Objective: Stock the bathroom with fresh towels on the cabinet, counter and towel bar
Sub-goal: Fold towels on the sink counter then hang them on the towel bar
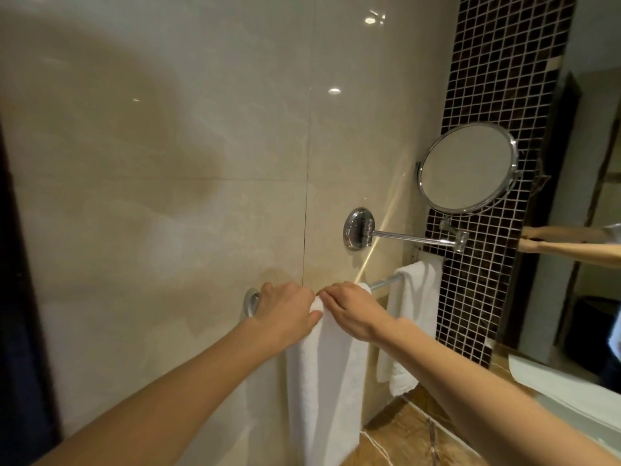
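Observation:
A chrome towel bar (381,283) runs along the beige tiled wall at hand height. A long white towel (324,375) hangs folded over its left part, reaching down past the frame's bottom. My left hand (285,312) grips the towel's top fold at the bar, thumb pressed on the cloth. My right hand (353,309) lies on the same fold just to the right, fingers curled over it. The two hands almost touch. A second white towel (411,317) hangs over the bar's right end.
A round chrome mirror (467,168) on a swing arm (410,237) juts from the wall above the bar. Dark mosaic tiles (497,79) and a big wall mirror (591,196) stand to the right. A brown marble counter (413,432) and a white cloth (551,385) lie lower right.

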`<action>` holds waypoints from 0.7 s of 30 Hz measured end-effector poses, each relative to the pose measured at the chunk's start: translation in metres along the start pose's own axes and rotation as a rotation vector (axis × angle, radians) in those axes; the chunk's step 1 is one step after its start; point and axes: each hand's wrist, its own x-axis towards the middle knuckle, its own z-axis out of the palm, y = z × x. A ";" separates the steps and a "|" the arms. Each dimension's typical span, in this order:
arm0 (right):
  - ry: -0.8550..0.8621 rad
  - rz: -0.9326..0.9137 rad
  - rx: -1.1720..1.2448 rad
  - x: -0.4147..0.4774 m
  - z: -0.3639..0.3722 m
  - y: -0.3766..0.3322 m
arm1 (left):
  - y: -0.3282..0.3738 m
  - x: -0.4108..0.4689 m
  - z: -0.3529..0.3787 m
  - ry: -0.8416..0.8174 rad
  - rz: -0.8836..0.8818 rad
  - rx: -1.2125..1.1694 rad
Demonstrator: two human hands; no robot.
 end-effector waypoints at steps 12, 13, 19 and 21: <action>0.107 -0.129 -0.042 -0.009 -0.013 -0.006 | 0.011 -0.013 -0.008 0.118 -0.023 0.120; 0.079 -0.129 -0.038 -0.010 -0.015 -0.007 | 0.014 -0.015 -0.008 0.127 -0.036 0.124; 0.042 -0.108 0.043 -0.020 -0.017 -0.007 | 0.039 -0.041 -0.003 0.261 -0.082 0.166; 0.050 -0.113 0.050 -0.022 -0.015 -0.007 | 0.049 -0.055 0.004 0.352 -0.051 0.043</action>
